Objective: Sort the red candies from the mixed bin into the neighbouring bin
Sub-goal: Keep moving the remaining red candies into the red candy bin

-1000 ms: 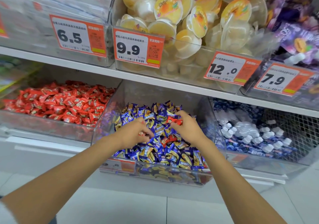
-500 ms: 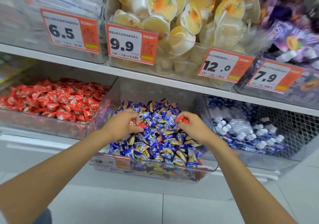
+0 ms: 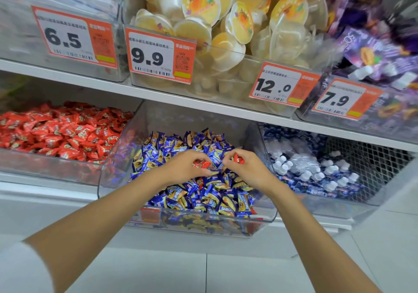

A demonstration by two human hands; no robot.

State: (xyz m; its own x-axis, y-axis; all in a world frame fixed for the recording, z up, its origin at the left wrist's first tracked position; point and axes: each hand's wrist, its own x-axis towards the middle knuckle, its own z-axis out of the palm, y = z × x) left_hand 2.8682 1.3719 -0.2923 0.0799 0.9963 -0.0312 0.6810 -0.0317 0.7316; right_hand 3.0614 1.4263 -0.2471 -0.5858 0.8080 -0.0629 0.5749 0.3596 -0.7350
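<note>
Over the mixed bin [image 3: 117, 166], the left hand [image 3: 184, 169] grips a red candy [image 3: 201, 164] and the right hand [image 3: 250, 169] pinches a second candy [image 3: 238, 159]; a loose pinch on slick wrappers could drop them short of the red bin [image 3: 45, 168] at left

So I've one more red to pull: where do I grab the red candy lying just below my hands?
Probably pinch the red candy by its exposed middle, from straight above: only that narrow strip shows, with blue candies crowding both sides.
</note>
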